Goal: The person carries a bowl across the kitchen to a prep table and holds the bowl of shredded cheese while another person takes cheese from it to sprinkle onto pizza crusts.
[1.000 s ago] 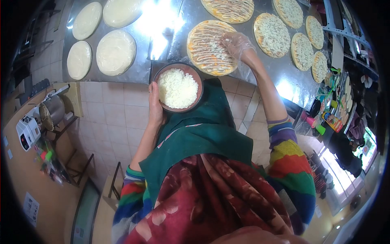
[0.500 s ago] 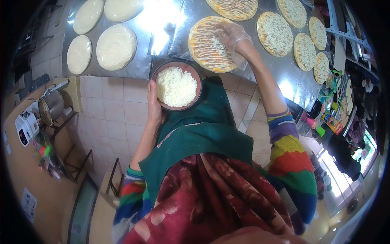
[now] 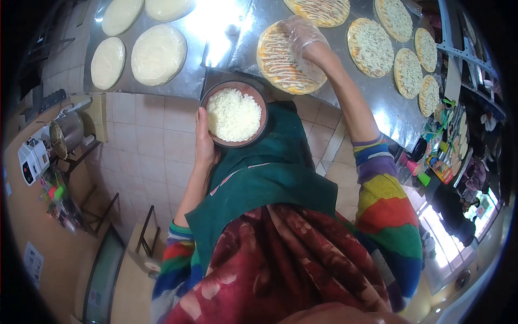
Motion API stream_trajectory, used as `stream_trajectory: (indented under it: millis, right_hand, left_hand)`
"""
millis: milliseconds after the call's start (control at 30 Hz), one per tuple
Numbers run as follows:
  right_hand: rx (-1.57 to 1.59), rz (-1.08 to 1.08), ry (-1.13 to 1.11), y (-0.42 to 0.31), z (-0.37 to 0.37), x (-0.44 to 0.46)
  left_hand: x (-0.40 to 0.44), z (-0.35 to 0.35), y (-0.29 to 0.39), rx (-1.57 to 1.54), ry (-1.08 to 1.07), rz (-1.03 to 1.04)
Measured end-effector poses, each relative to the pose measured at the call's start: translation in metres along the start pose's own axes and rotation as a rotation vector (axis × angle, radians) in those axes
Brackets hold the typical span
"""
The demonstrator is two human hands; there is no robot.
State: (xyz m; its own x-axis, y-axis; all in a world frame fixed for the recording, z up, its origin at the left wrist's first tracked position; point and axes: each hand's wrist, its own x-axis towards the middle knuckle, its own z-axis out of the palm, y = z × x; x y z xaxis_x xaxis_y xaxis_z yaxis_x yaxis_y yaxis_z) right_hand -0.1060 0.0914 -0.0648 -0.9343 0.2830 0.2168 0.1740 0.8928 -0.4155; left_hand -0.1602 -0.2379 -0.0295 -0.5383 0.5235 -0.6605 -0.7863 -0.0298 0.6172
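My left hand [image 3: 205, 140] is wrapped round the side of a brown bowl [image 3: 263, 102] heaped with white grated cheese [image 3: 233, 115], held in front of the apron. Over at the table, my right hand [image 3: 303, 40] wears a clear plastic glove. Its fingers are bunched and point down over the far part of a pizza [image 3: 275, 65] striped with sauce; grated cheese seems to be in them, mostly hidden by the glove. Behind this one lies another sauce-striped pizza [image 3: 322, 9]. To the right is a pizza covered with grated cheese [image 3: 370, 47].
Several more cheese-covered pizzas [image 3: 408, 73] lie along the right side of the metal table [image 3: 216, 51]. Plain dough rounds [image 3: 158, 55] rest on its left part. A mixer with a metal bowl [image 3: 67, 135] stands at the left. Colourful packages [image 3: 440, 170] crowd the far right.
My right hand has shifted slightly toward the far left edge of the pizza. The view has tilted a little, so the table appears higher and further right. My left hand still holds the bowl.
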Motion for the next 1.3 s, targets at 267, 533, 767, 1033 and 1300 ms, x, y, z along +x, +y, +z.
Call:
stream_trajectory:
  millis: [267, 533, 767, 1033, 1300]
  right_hand:
    - [0.097, 0.151, -0.239, -0.033, 0.004, -0.009]
    - [0.133, 0.006, -0.211, -0.071, -0.015, -0.041]
    - [0.181, 0.160, -0.226, -0.068, -0.018, -0.045]
    - [0.041, 0.354, -0.332, -0.055, -0.030, -0.038]
    - [0.105, 0.296, -0.142, -0.065, -0.030, -0.067]
  left_hand:
    - [-0.002, -0.004, -0.003, -0.040, 0.011, 0.026]
    - [-0.004, -0.001, -0.001, -0.044, 0.012, 0.046]
    - [0.000, -0.004, -0.005, -0.042, 0.007, 0.058]
    - [0.005, -0.007, -0.010, -0.057, -0.010, 0.046]
    - [0.012, 0.002, -0.011, -0.005, -0.025, 0.098]
